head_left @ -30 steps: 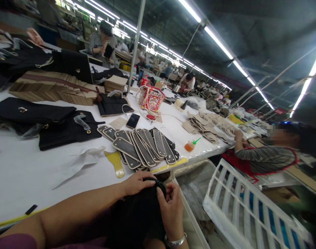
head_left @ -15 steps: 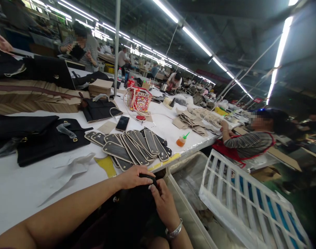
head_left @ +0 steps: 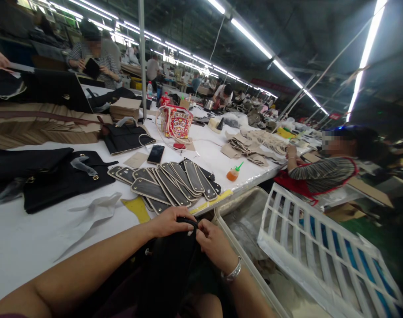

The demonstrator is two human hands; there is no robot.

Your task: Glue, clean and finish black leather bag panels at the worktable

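Note:
A black bag (head_left: 170, 265) lies over my lap, its upper edge held up between my hands. My left hand (head_left: 173, 221) is closed on that edge from the left, thumb on the near side. Close beside it, my right hand (head_left: 214, 243) pinches the same edge at its right corner; a silver bracelet circles that wrist. The lower part of the bag is dark and hard to make out. Just beyond my hands, a pile of dark oblong panels (head_left: 151, 191) with pale edging and small metal fittings covers the table's front edge.
More black bags (head_left: 60, 185) lie left on the white table (head_left: 25, 238). A phone (head_left: 156, 153), a red patterned bag (head_left: 177, 121) and a glue bottle (head_left: 233, 173) stand beyond the panels. To my right are a bin (head_left: 221, 216) and a white slatted rack (head_left: 320, 247); a co-worker (head_left: 327, 172) sits behind.
My right hand has shifted slightly right and upward, its fingers now curled tighter at the bag's corner. My left hand keeps its hold. The camera view has turned a little.

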